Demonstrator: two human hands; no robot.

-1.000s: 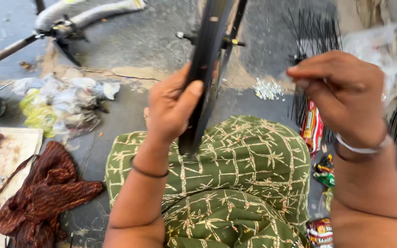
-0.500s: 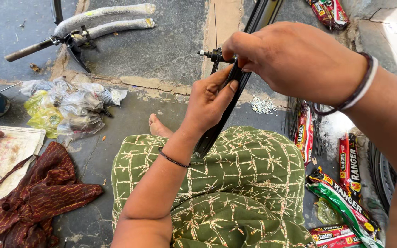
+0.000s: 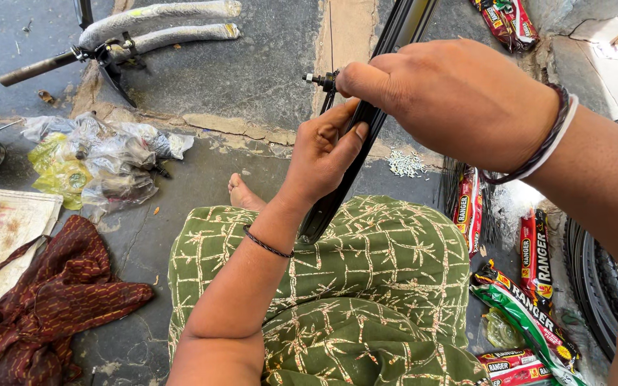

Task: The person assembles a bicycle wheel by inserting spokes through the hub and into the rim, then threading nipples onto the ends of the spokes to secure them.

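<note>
A black bicycle wheel rim (image 3: pixel 395 43) stands upright on my lap, which is covered by green patterned cloth (image 3: pixel 388 271). My left hand (image 3: pixel 327 154) grips the rim from the left, thumb across its black edge. My right hand (image 3: pixel 452 100) reaches over the rim at hub height, its fingertips pinched on the end of the axle (image 3: pixel 317 79), which juts out to the left. A bangle and a thread band sit on the right wrist.
Red and green packets (image 3: pixel 534 314) lie at the right beside a black tyre (image 3: pixel 599 279). Small metal bits (image 3: pixel 405 164) lie on the floor. Crumpled plastic bags (image 3: pixel 94 161), a maroon cloth (image 3: pixel 51 300) and wrapped bicycle parts (image 3: pixel 151 28) lie left.
My right hand moved from the right side across to the hub and closed on the axle end. The view drew closer and my left hand slid slightly up the rim.
</note>
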